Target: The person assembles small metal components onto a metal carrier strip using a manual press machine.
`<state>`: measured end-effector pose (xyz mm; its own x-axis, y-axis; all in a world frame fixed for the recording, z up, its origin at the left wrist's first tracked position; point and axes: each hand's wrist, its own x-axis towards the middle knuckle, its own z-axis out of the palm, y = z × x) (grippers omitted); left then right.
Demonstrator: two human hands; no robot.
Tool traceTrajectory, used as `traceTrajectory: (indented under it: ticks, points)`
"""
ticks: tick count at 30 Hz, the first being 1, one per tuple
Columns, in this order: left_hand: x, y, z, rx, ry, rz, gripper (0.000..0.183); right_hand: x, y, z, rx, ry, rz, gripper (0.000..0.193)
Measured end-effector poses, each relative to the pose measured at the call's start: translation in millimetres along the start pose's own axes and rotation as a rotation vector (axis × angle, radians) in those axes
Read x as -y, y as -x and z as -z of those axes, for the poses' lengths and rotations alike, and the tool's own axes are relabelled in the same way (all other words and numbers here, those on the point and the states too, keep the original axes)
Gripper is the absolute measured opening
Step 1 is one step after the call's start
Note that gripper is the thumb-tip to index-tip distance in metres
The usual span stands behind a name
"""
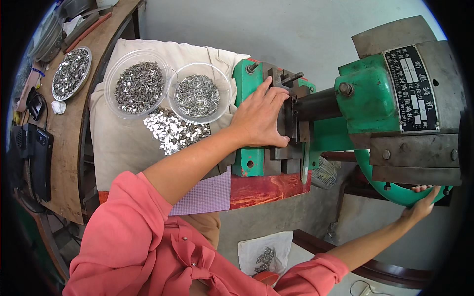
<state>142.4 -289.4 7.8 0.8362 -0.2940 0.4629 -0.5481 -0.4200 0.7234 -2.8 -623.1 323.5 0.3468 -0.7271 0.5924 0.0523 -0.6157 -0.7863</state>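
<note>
Evidently for steadiness, the left hand (pixel 258 117) splays, thumb apart, across the die block (pixel 280 153) on the press (pixel 368 103); the right hand (pixel 420 206) curls round the green wheel (pixel 395 197), probably for leverage; tubs (pixel 229 93) sit within reach.

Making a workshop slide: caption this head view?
Left hand at a punch press, right hand on its handwheel, metal pieces alongside.
</note>
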Motion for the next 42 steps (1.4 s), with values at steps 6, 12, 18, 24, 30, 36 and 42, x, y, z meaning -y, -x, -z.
traceTrajectory:
  ticks: [6, 12, 18, 24, 30, 36, 42]
  points:
    - [-2, 0, 3, 0.016, -0.001, 0.006, 0.084, 25, -79, 19, 0.141, 0.169, 0.149, 0.035]
    - [0, -1, -3, 0.002, 0.010, -0.016, 0.084, 11, -82, 16, 0.005, 0.140, 0.271, 0.034]
    - [-3, -2, 3, 0.075, 0.025, 0.030, 0.091, -86, 76, -63, -0.363, -0.281, 0.499, 0.042]
    - [-14, -11, 7, 0.153, 0.011, 0.085, 0.096, -29, 62, -37, -0.179, -0.197, 0.128, 0.038]
    - [-14, -10, 9, 0.119, 0.037, 0.074, 0.091, -3, 31, -19, -0.002, -0.125, 0.013, 0.040]
    - [-15, 10, 14, 0.096, 0.082, -0.016, 0.090, -1, 17, -13, 0.018, -0.088, 0.023, 0.038]
    - [-28, 35, 27, 0.159, 0.084, -0.050, 0.093, -8, 23, -16, -0.008, -0.110, 0.026, 0.028]
